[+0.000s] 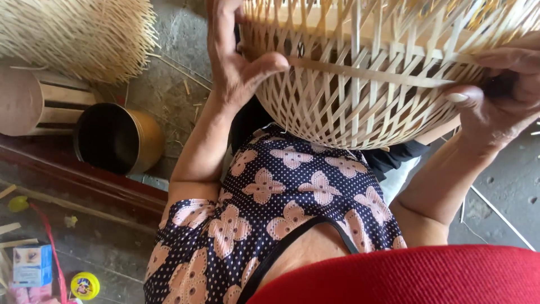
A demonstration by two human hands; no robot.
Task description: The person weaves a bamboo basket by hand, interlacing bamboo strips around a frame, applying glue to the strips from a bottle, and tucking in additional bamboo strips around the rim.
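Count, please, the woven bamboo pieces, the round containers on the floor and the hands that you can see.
Woven bamboo pieces: 2, the basket between the hands and a spiky unfinished piece
Round containers: 2, a pale wooden drum and a dark-inside tin
Hands: 2, left hand, right hand
Total: 6

Both forearms reach forward and up from the body, elbows bent and spread apart. The left hand (233, 62) stands with its palm turned inward, fingers curled out of sight and thumb stretched sideways toward the right. The right hand (500, 95) mirrors it, fingers bent, thumb pointing left.
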